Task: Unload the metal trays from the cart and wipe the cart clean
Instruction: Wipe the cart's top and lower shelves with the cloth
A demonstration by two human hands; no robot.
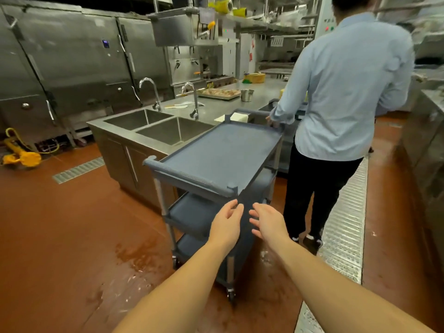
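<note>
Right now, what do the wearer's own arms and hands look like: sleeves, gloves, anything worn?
The left hand and right hand are both bare, with no gloves and no rings that show. From the fingers back to the frame edge nothing worn is visible: no sleeves, watch, wristbands, cables or markings.

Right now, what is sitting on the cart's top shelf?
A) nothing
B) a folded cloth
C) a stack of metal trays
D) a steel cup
A: the top shelf shows only its bare gray surface. The steel cup stands on the counter beyond the cart, and the left hand and right hand are open and hold nothing.
</note>
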